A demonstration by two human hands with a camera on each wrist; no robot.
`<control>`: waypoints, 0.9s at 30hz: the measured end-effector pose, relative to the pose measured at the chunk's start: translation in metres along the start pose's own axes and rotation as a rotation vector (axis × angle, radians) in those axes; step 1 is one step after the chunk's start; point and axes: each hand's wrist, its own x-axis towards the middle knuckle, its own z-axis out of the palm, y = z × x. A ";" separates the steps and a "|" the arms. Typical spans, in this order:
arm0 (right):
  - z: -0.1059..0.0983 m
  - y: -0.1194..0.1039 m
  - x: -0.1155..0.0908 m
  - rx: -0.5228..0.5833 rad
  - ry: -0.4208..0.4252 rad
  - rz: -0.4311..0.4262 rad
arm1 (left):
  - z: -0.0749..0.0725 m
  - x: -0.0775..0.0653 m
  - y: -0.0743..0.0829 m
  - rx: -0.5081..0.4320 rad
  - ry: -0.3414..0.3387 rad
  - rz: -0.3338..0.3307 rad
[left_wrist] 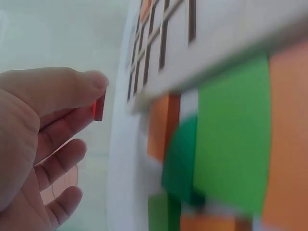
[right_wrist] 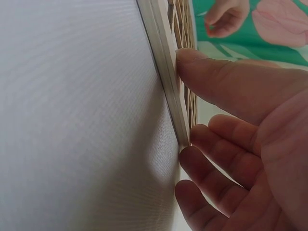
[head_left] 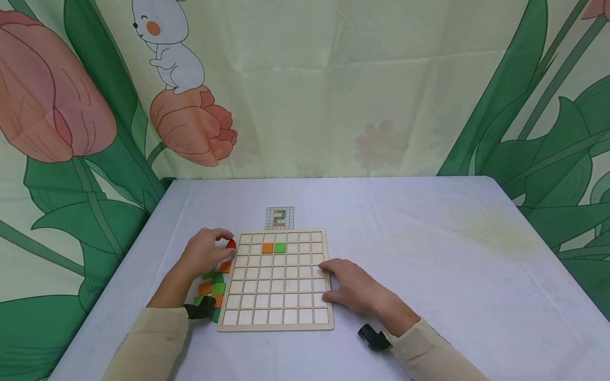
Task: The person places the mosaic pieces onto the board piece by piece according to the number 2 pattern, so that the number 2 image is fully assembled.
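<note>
My left hand (head_left: 202,253) pinches a small red block (left_wrist: 100,107) between thumb and index finger. In the head view that block, its edge looking rounded, is at the upper left edge of a wooden grid board (head_left: 275,327). Set in the board's second row are an orange square (head_left: 268,248) and a green square (head_left: 279,247). My right hand (head_left: 355,286) rests against the board's right rim, thumb and fingertips touching it, fingers apart and loosely bent.
Several orange and green blocks (head_left: 218,288) lie along the board's left side, partly under my left wrist. Behind the board a small pattern card (head_left: 279,217) shows a figure 2 on a grid. A white cloth (head_left: 429,238) covers the table; a printed curtain (head_left: 305,106) hangs behind.
</note>
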 end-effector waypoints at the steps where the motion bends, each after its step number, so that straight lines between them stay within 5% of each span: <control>1: 0.000 0.000 0.000 -0.001 -0.001 0.002 | 0.002 0.001 0.003 0.001 0.007 0.011; 15: 0.000 -0.001 0.000 -0.011 -0.004 0.017 | 0.026 0.013 0.039 0.026 0.026 0.134; 27: -0.001 -0.003 0.000 -0.009 -0.007 0.019 | 0.040 0.018 0.060 0.046 0.028 0.154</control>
